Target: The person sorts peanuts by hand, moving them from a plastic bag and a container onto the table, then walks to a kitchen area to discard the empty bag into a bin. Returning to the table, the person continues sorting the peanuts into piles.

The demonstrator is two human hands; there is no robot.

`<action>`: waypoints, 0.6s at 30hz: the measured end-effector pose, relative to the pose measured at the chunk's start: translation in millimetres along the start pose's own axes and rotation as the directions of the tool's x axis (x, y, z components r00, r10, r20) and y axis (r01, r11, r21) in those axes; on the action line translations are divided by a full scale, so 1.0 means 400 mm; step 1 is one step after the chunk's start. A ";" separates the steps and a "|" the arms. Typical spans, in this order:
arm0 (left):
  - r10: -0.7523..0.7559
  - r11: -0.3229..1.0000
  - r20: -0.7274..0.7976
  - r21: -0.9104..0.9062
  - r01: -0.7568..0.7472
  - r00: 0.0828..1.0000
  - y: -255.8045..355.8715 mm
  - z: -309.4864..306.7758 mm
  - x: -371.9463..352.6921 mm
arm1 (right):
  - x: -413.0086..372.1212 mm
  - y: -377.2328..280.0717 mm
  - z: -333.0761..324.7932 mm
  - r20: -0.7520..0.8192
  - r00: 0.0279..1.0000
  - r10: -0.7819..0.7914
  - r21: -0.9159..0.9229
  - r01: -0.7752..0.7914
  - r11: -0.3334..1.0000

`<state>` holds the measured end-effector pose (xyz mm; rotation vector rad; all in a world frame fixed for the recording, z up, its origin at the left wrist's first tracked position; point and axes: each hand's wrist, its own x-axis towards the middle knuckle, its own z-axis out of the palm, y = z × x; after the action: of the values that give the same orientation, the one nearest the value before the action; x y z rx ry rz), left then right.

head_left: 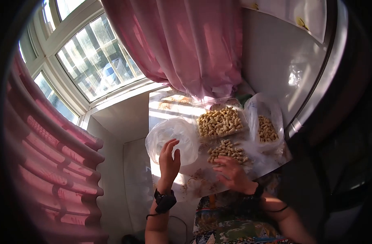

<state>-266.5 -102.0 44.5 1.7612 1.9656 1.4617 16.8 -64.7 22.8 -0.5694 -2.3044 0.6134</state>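
Centre frame, I watch the left hand (169, 160) spread open against the clear plastic bag (171, 136), while the right hand (233, 173) curls over the loose peanuts (228, 150) just right of it; whether it grips any I cannot tell. Gathering peanuts looks underway; next needs a secure scoop.

Left hand (169, 162) is open at a clear bag (182, 134); right hand (233, 173) touches a peanut pile (228, 150).

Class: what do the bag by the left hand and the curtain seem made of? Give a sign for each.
Bag: thin clear plastic, probably; glossy, crinkled, see-through. Curtain: likely soft pink fabric; matte, hanging in folds.
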 end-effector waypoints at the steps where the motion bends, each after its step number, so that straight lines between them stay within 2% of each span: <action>1: 0.036 0.997 -0.025 0.065 -0.034 0.999 -0.012 0.004 -0.019 | -0.017 0.015 -0.016 0.015 1.000 -0.007 0.009 0.007 1.000; 3: 0.027 0.980 0.078 0.196 -0.042 0.997 -0.032 0.009 -0.053 | -0.053 0.045 -0.051 -0.127 0.983 0.133 -0.031 -0.138 0.990; 4: 0.014 0.961 0.137 0.272 -0.052 0.990 -0.043 0.014 -0.071 | -0.068 0.057 -0.063 -0.115 0.984 0.135 -0.030 -0.139 0.990; 5: -0.069 0.951 0.208 0.309 0.001 0.976 -0.050 0.017 -0.091 | -0.080 0.069 -0.072 -0.172 0.969 0.178 -0.032 -0.186 0.982; 7: -0.068 0.931 0.217 0.366 -0.017 0.974 -0.036 0.018 -0.102 | -0.086 0.075 -0.084 -0.259 0.945 0.200 -0.057 -0.221 0.974; 9: -0.067 0.907 0.232 0.420 -0.038 0.971 -0.016 0.020 -0.108 | -0.086 0.074 -0.090 -0.267 0.940 0.211 -0.054 -0.233 0.971; 11: -0.163 0.875 0.241 0.484 0.028 0.957 0.007 0.026 -0.106 | -0.087 0.083 -0.093 -0.275 0.935 0.223 -0.054 -0.246 0.968; 12: -0.168 0.875 0.243 0.482 0.031 0.955 0.017 0.030 -0.107 | -0.087 0.097 -0.087 -0.281 0.932 0.230 -0.035 -0.249 0.968; 14: -0.011 0.898 0.086 0.439 -0.027 0.996 0.040 0.039 -0.102 | -0.087 0.108 -0.083 -0.287 0.927 0.240 -0.018 -0.255 0.967; 15: 0.090 0.907 0.007 0.412 -0.085 0.996 0.078 0.040 -0.093 | -0.084 0.109 -0.081 -0.300 0.902 0.311 0.068 -0.305 0.950; 16: 0.088 0.909 0.010 0.409 -0.084 0.996 0.097 0.052 -0.098 | -0.083 0.108 -0.078 -0.304 0.872 0.383 0.155 -0.352 0.923; 18: 0.175 0.980 0.053 0.085 -0.179 0.983 0.128 0.082 -0.121 | -0.083 0.111 -0.073 -0.298 0.868 0.397 0.148 -0.369 0.918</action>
<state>-194.3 -130.8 39.7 2.0352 1.9235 1.3891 69.8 -39.7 0.7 -1.0217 -1.8569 0.7398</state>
